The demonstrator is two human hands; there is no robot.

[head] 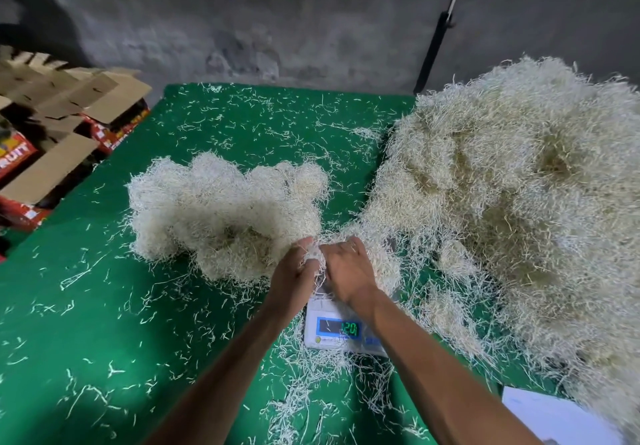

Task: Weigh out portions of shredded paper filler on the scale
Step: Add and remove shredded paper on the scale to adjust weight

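While both hands meet over the scale (341, 332), the left hand (294, 280) and the right hand (348, 271) pinch a small tuft of shredded paper (317, 257) between them. A weighed pile (221, 216) lies to the left on the green table (86, 306). A big heap (512, 202) sits on the right.
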